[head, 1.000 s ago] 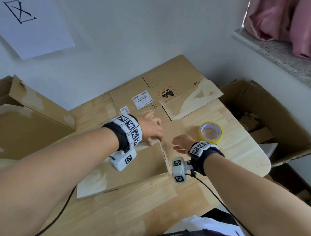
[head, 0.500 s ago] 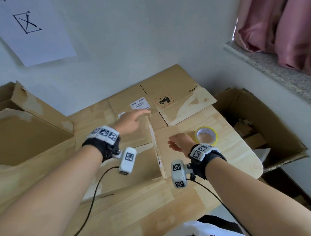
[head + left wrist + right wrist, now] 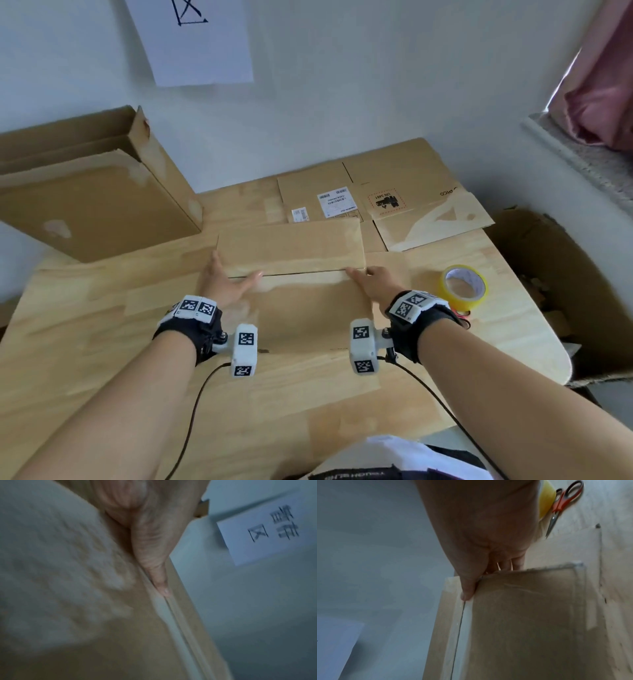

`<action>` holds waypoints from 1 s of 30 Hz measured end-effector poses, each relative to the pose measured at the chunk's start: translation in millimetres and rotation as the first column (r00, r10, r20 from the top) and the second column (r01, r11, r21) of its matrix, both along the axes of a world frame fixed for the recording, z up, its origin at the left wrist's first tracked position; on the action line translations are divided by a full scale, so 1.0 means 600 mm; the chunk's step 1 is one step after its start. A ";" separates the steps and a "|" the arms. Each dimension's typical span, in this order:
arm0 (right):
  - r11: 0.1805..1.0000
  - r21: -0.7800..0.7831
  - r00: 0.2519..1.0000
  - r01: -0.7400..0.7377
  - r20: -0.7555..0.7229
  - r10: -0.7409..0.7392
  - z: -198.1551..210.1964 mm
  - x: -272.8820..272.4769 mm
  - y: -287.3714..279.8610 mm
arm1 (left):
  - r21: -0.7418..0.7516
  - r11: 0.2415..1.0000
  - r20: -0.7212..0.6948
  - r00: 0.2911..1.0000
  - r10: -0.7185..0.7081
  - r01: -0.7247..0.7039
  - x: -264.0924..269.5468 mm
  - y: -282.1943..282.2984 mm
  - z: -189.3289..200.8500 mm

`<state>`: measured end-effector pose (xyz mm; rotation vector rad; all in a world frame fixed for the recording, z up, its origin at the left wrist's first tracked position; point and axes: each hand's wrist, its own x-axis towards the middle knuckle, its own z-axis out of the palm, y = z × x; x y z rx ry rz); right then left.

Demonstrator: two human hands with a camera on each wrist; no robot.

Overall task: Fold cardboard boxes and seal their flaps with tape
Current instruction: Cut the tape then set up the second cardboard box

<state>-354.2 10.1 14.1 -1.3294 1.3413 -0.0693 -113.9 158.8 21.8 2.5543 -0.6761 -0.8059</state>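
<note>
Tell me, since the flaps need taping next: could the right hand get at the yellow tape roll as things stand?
Probably yes. The tape roll sits on the table just right of the right hand, nothing between them. But that hand presses the box flaps, so it must let go first.

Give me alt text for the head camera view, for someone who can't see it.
Two bare hands, left hand and right hand, press the two closed flaps of a cardboard box together at their seam on a wooden table. A yellow tape roll sits to the right; flattened cardboard lies behind.
</note>
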 end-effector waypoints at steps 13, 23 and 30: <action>0.962 -0.185 0.908 -0.200 -0.403 0.111 0.036 0.078 0.025 | -0.282 0.939 -0.313 0.944 0.106 -0.199 0.058 0.050 -0.010; 0.436 -0.566 0.713 -0.699 -0.505 0.487 0.037 0.176 0.128 | -0.245 0.956 -0.419 0.907 0.044 -0.159 0.078 0.057 -0.036; 0.079 -0.475 0.419 -0.876 -0.672 0.611 0.018 0.156 0.129 | -0.262 0.959 -0.355 0.935 0.009 -0.109 0.082 0.050 -0.051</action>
